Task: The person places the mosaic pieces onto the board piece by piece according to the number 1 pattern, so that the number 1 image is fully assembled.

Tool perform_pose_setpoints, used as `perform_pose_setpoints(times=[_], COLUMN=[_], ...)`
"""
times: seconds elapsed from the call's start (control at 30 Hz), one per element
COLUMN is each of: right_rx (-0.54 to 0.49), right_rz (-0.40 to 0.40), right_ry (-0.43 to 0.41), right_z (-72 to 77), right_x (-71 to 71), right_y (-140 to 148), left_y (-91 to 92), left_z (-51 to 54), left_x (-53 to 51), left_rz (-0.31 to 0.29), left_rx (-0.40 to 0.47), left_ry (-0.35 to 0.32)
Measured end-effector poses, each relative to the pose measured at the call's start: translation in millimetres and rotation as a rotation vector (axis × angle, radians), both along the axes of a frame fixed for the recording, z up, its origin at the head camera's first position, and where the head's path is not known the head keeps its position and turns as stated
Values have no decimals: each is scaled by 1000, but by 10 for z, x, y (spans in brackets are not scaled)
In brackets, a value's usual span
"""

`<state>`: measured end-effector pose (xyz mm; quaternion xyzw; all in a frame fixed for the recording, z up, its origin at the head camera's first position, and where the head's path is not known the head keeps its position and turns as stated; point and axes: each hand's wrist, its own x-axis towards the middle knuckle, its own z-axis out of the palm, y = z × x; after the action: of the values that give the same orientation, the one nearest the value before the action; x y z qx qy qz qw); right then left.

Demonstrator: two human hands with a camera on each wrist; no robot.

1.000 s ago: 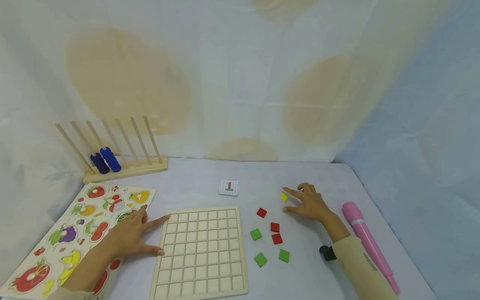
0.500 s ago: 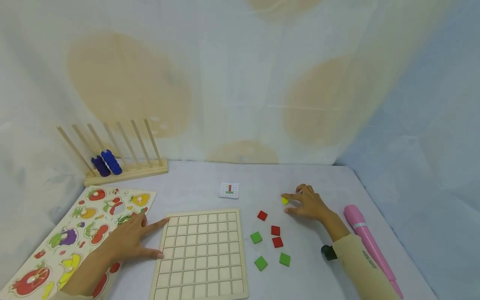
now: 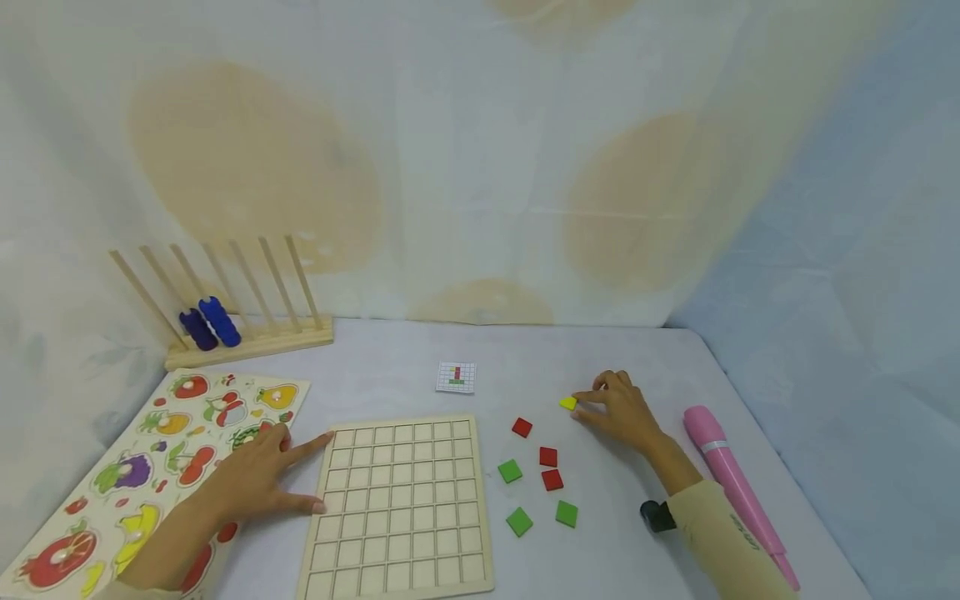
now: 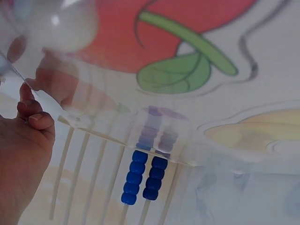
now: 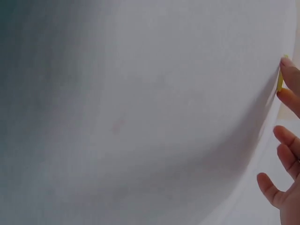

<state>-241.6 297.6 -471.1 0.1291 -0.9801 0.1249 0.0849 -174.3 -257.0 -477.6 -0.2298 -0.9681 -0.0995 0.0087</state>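
Note:
My left hand [image 3: 255, 475] rests at the left edge of the wooden grid board [image 3: 401, 508], index finger and thumb spread and touching its rim. At the right, my right hand [image 3: 621, 410] pinches a small yellow tile [image 3: 568, 402] between thumb and index finger, at the table surface. The right wrist view also shows the yellow tile [image 5: 280, 80] edge-on between two fingertips, the other fingers apart from it. Red tiles [image 3: 548, 457] and green tiles [image 3: 510, 471] lie loose between the board and my right hand. A small patterned card [image 3: 456, 377] lies behind the board.
A fruit puzzle board [image 3: 123, 471] lies at the left, partly under my left forearm. Behind it stands a wooden peg rack [image 3: 251, 342] with blue beads [image 3: 219, 321]. A pink pen-shaped object [image 3: 738, 492] and a black object [image 3: 657, 516] are near my right sleeve.
My right thumb and index finger have closed on the yellow tile, which has turned slightly. My left hand stays at the board's edge.

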Motion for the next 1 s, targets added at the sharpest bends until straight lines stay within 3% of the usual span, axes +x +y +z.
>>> perform_pose_setpoints(times=[0.2, 0.57, 1.0], right_rx=[49, -64, -202], right_rz=[0, 25, 192], right_ry=[58, 62, 153], right_z=[-28, -22, 166], right_x=[-24, 50, 292], right_y=[-103, -229, -607], left_y=[21, 19, 28], left_z=[21, -3, 16], left_x=[38, 38, 34], left_rz=[21, 27, 1], left_rx=[6, -8, -5], left_ry=[-17, -23, 18])
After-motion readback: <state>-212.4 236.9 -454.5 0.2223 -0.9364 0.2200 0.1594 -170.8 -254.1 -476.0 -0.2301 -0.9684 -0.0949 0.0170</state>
